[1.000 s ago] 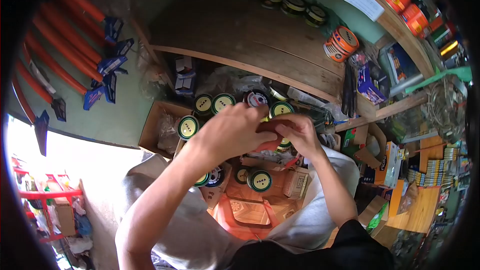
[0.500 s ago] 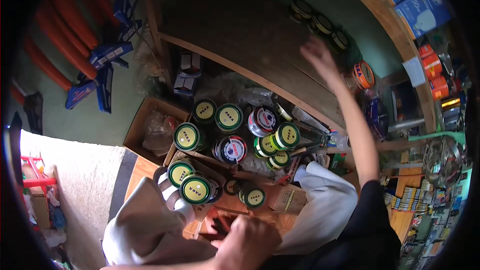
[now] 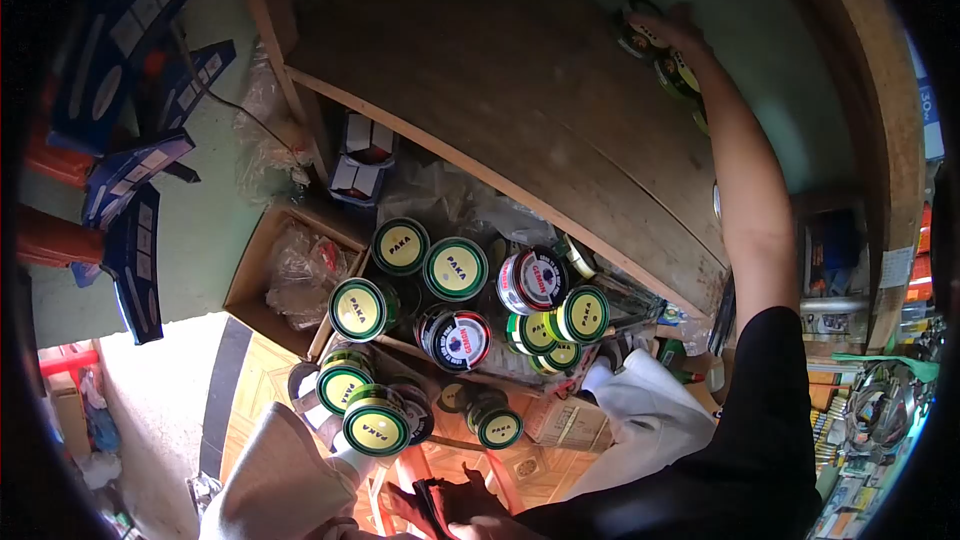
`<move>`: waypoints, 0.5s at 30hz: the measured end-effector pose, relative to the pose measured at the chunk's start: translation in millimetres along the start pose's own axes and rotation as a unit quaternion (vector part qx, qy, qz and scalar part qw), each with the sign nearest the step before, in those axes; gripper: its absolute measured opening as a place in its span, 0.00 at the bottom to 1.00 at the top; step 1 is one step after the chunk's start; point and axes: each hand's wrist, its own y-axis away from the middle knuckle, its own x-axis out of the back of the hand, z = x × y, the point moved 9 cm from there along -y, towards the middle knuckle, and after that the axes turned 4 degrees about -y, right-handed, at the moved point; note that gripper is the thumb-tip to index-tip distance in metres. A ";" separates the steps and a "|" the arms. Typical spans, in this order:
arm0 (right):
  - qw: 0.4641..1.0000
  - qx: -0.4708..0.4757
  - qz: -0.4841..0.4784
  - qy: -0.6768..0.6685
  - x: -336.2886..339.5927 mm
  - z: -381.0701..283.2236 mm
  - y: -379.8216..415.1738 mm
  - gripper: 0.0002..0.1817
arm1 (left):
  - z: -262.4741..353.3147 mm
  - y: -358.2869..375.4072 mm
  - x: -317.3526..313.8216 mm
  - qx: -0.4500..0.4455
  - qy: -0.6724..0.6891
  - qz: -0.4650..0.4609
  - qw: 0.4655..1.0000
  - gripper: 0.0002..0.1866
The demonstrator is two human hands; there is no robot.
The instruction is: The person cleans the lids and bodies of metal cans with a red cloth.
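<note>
- The right hand (image 3: 680,32) is at a round, dark metal can (image 3: 634,43) on the wooden shelf (image 3: 500,70); finger closure unclear.
- Likely rigid, smooth, weighty; best gripped around its sides.
- The left hand's (image 3: 486,528) fingers grip soft, dark-red cloth (image 3: 436,506).

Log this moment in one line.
right hand: at shelf cans, grip unclear | left hand: at dark-red cloth | PAKA cans, GEMON cans: below shelf

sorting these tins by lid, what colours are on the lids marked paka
Yellow with green rims, clearest in the head view
</note>
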 end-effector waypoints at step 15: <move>0.967 0.239 -0.050 -0.079 -4.7 -158.4 310.3 0.47 | -8.5 -19.8 16.4 0.010 -0.035 0.042 0.998 0.09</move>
